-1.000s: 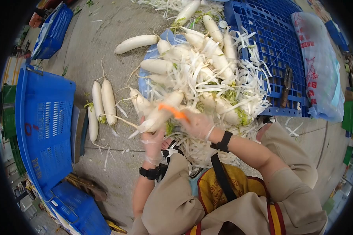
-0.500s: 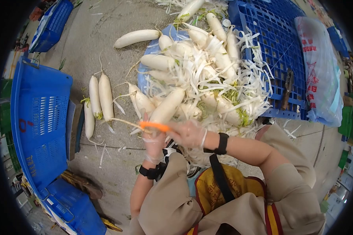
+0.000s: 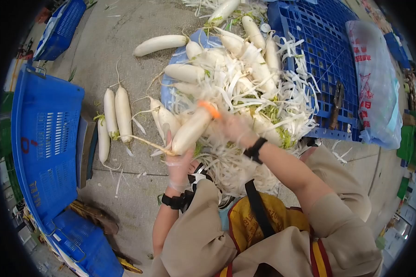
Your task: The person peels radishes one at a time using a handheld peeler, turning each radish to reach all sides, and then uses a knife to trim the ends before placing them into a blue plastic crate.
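Concrete floor (image 3: 125, 27) bears a large blue plastic crate (image 3: 46, 134) and a heap of white radishes and peelings (image 3: 245, 69). The gloved left hand (image 3: 179, 166) grips the low end of a long white radish (image 3: 189, 131), held tilted just before the heap. The right hand (image 3: 233, 129) is closed on a small orange peeler (image 3: 210, 109) at its top. Peeling seems under way; a downward stroke calls for a steady grip.

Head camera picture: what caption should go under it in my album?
Left hand holds a white radish while the right hand puts an orange peeler to its far end, beside a pile of radishes.
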The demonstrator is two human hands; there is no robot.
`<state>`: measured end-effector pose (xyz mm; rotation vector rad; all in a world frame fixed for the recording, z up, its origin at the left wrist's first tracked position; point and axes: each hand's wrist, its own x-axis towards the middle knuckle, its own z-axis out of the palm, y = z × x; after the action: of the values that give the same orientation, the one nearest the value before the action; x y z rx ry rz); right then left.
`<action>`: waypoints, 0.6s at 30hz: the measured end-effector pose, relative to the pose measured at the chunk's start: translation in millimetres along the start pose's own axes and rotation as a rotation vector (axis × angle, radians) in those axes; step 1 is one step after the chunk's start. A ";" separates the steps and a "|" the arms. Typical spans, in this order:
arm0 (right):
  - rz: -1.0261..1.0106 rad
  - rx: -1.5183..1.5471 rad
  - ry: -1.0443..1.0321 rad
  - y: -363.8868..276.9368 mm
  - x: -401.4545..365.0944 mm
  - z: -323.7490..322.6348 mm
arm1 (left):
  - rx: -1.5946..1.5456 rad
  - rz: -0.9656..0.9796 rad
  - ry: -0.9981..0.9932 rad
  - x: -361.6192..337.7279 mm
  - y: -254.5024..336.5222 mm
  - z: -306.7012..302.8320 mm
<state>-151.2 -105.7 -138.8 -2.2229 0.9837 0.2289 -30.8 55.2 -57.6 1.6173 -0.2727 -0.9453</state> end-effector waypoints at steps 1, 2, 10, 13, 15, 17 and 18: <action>0.200 0.049 0.015 14.4 14.6 -6.9 | 0.006 0.047 -0.025 1.8 -2.5 0.0; 0.204 0.077 -0.003 7.6 14.9 -22.2 | 0.015 0.090 -0.051 2.5 -4.0 -1.7; 0.221 0.137 -0.073 -3.3 -4.4 -13.1 | 0.387 0.263 -0.111 -8.3 -2.0 -32.3; 0.196 0.034 -0.026 2.9 -11.8 -15.3 | 0.355 0.288 -0.115 -24.1 7.9 -27.4; 0.027 0.064 0.142 -1.9 -22.9 -6.1 | 0.424 0.403 -0.013 -17.4 6.7 -23.4; -0.230 0.118 0.070 -49.9 -67.6 -21.9 | 0.382 0.295 -0.067 -14.4 5.3 -26.4; -0.226 0.118 0.068 -62.3 -81.1 -23.7 | 0.338 0.205 -0.124 -13.1 5.4 -26.3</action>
<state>-166.4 -43.8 -55.4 -2.2221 0.7529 -0.0066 -19.2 80.8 -47.5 1.7970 -0.7017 -0.8748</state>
